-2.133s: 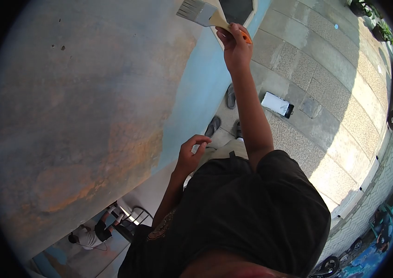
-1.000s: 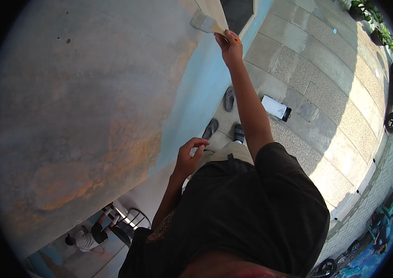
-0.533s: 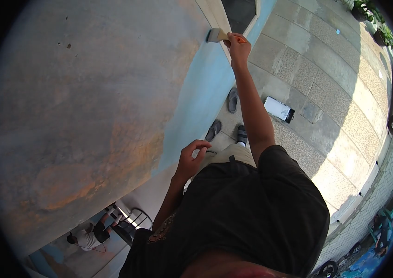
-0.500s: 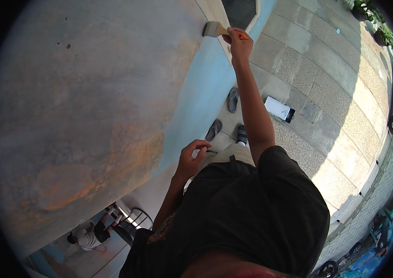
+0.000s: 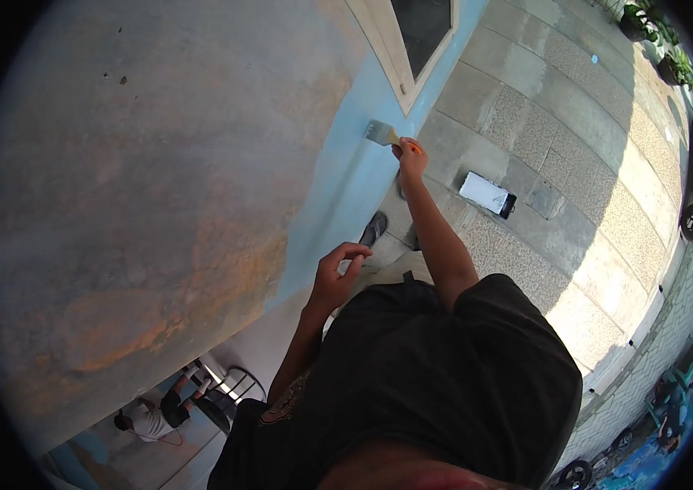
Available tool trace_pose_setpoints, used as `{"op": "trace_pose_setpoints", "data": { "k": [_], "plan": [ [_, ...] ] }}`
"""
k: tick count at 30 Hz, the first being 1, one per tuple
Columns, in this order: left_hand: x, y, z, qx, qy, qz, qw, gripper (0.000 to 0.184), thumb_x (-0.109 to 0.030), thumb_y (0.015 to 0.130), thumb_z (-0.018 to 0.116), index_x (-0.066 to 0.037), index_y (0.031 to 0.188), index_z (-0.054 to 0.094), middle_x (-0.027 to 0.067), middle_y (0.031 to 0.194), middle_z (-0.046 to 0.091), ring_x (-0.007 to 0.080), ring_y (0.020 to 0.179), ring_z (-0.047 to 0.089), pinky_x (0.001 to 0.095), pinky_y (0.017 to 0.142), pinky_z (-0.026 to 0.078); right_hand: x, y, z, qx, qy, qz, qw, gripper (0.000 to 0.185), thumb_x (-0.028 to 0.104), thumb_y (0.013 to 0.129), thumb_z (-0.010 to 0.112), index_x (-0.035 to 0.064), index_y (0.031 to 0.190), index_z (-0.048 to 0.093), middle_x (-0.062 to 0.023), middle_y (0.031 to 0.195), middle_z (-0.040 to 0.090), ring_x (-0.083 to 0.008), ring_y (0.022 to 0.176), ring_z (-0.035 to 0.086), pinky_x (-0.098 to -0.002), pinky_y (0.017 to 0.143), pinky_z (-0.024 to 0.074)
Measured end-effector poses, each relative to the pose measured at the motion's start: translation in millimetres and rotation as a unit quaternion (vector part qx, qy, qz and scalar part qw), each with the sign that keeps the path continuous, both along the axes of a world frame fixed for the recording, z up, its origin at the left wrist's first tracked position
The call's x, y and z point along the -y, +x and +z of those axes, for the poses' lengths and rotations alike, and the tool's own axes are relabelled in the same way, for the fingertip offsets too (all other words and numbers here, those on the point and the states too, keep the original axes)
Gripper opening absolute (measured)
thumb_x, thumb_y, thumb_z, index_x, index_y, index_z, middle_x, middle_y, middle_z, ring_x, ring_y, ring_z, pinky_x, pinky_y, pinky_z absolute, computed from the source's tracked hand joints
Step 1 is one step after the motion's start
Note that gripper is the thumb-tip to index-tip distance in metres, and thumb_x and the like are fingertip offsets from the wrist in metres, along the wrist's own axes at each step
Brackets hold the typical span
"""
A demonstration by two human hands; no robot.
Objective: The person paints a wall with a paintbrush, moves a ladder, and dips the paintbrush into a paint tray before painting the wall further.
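My right hand (image 5: 412,158) is closed around the handle of a wide, flat paintbrush (image 5: 381,133), stretched out in front of me. Its bristles are at the light blue painted band (image 5: 338,175) of the wall, just below the corner of a window frame (image 5: 391,57). Around that band the wall (image 5: 175,180) is grey with orange-brown patches. Close to my waist hangs my left hand (image 5: 338,276), thumb and fingers loosely curved and apart, holding nothing.
On the paved ground (image 5: 518,106) to the right lies a white tray (image 5: 485,193) with a black end. A sandal (image 5: 374,230) shows near the wall's base. Another person (image 5: 150,420) is at lower left near a black metal chair (image 5: 232,392). Potted plants (image 5: 677,67) stand at upper right.
My right hand has brought the paintbrush down from beside the window frame to the blue band below it, closer to me. My left hand has barely moved.
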State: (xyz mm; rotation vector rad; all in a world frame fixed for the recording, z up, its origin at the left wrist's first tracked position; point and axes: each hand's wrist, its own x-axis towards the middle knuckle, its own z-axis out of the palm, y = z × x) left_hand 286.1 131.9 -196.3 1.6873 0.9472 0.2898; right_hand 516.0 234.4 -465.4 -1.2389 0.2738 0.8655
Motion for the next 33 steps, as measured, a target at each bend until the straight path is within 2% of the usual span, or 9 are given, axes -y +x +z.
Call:
{"op": "trace_pose_setpoints", "data": {
  "k": [1,4,9,10,12,15,18,24,33],
  "plan": [
    [-1,1,0,0.001,0.002,-0.003,1.0,0.017,-0.003,0.099,0.056,0.001,0.111,0.067,0.0112,0.107,0.073,0.019,0.104,0.07,0.0339,0.097,0.052,5,-5,-20,0.016,-0.084,0.018,0.996,0.017,0.011,0.096,0.072,-0.0047,0.102,0.072,-0.0137,0.092,0.072,-0.023,0.081,0.075,-0.0299,0.075,0.0647],
    [-2,0,-5,0.006,-0.001,-0.006,1.0,0.017,-0.004,0.1,0.056,0.001,0.111,0.067,0.0116,0.107,0.073,0.0193,0.104,0.07,0.0342,0.097,0.052,3,-11,4,0.021,-0.051,-0.001,0.998,0.016,0.011,0.093,0.073,-0.0045,0.096,0.074,-0.0119,0.088,0.072,-0.0173,0.073,0.072,-0.0279,0.067,0.062],
    [-4,3,-4,0.009,0.007,-0.012,1.0,0.017,-0.004,0.1,0.056,0.001,0.111,0.067,0.0115,0.107,0.073,0.0196,0.104,0.07,0.0343,0.097,0.052,-51,10,133,0.149,0.076,-0.021,0.986,0.019,0.011,0.095,0.072,-0.0079,0.096,0.071,-0.0111,0.086,0.07,-0.0162,0.076,0.071,-0.0277,0.073,0.0615],
    [-4,3,-4,0.01,0.006,-0.014,1.0,0.017,-0.004,0.1,0.056,0.001,0.111,0.067,0.0115,0.107,0.073,0.0197,0.104,0.07,0.0343,0.097,0.052,-52,14,164,0.15,0.075,-0.022,0.985,0.019,0.011,0.095,0.072,-0.0079,0.096,0.071,-0.0111,0.086,0.07,-0.0162,0.076,0.071,-0.0277,0.073,0.0615],
    [-4,3,-5,0.012,0.006,-0.017,1.0,0.017,-0.004,0.1,0.056,0.001,0.111,0.067,0.0114,0.107,0.073,0.0198,0.103,0.07,0.0343,0.096,0.052,-45,23,218,0.137,0.199,-0.049,0.969,0.02,0.012,0.096,0.071,-0.0084,0.099,0.069,-0.0135,0.092,0.069,-0.0193,0.079,0.073,-0.0301,0.079,0.0633],
    [-5,6,-6,0.014,0.007,-0.023,1.0,0.017,-0.004,0.1,0.056,0.001,0.111,0.067,0.0113,0.107,0.073,0.0198,0.103,0.07,0.0342,0.096,0.052,-28,40,260,0.13,0.262,-0.057,0.955,0.021,0.012,0.097,0.071,-0.0082,0.103,0.068,-0.0162,0.098,0.068,-0.0233,0.085,0.074,-0.0337,0.085,0.0641],
    [-6,5,-3,0.015,0.01,-0.024,1.0,0.017,-0.004,0.1,0.056,0.001,0.111,0.067,0.0113,0.108,0.073,0.0196,0.104,0.07,0.0341,0.096,0.052,-24,60,245,0.032,0.369,-0.045,0.928,0.022,0.013,0.099,0.068,-0.0065,0.11,0.064,-0.0205,0.103,0.068,-0.0311,0.091,0.075,-0.0382,0.089,0.0634],
    [-6,1,-4,0.023,0.01,-0.019,1.0,0.017,-0.003,0.1,0.056,0.001,0.112,0.067,0.0116,0.108,0.073,0.0192,0.104,0.07,0.034,0.097,0.052,-8,58,191,-0.09,0.379,-0.036,0.92,0.028,0.009,0.102,0.059,-0.0093,0.123,0.057,-0.0241,0.114,0.066,-0.0332,0.106,0.072,-0.0383,0.095,0.0612],
    [-6,-8,-5,0.02,0.01,-0.011,1.0,0.017,-0.002,0.099,0.056,0.001,0.112,0.067,0.0114,0.108,0.073,0.0193,0.104,0.07,0.0335,0.097,0.053,21,39,134,-0.107,0.305,-0.039,0.945,0.04,0.008,0.102,0.059,-0.0114,0.136,0.049,-0.0231,0.123,0.064,-0.031,0.115,0.067,-0.0358,0.1,0.0583]
  ]
}}
